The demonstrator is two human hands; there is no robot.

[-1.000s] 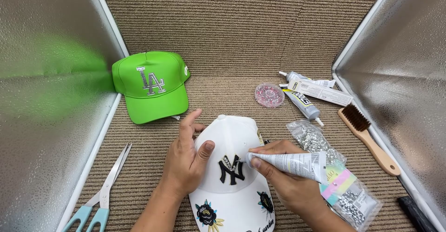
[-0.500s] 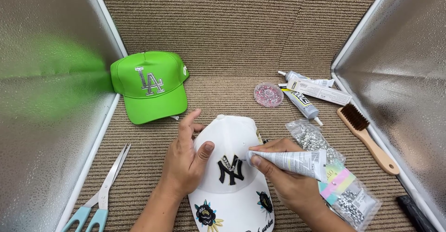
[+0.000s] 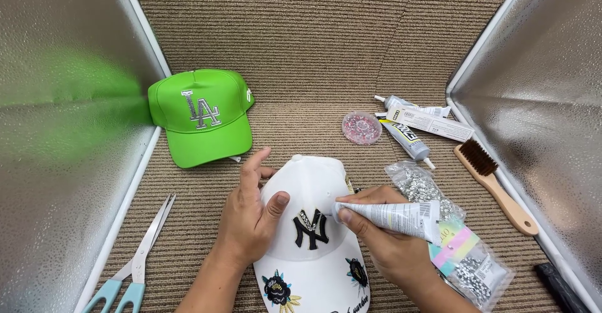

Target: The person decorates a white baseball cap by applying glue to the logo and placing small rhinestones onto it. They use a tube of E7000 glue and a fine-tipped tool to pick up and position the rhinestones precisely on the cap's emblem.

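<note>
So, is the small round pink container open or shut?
Cannot tell. The round pink container lies flat on the carpet, pink beads visible; whether a clear lid covers it is unclear.

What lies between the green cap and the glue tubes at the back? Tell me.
In the head view, between the green cap and the glue tubes lies a small round dish of pink beads on the ribbed mat.

2 caps: green (image 3: 202,117) & white (image 3: 312,238), 3 glue tubes, 2 bead bags, 1 brush (image 3: 495,186), 1 scissors (image 3: 135,260), 1 bead dish (image 3: 362,127).
</note>
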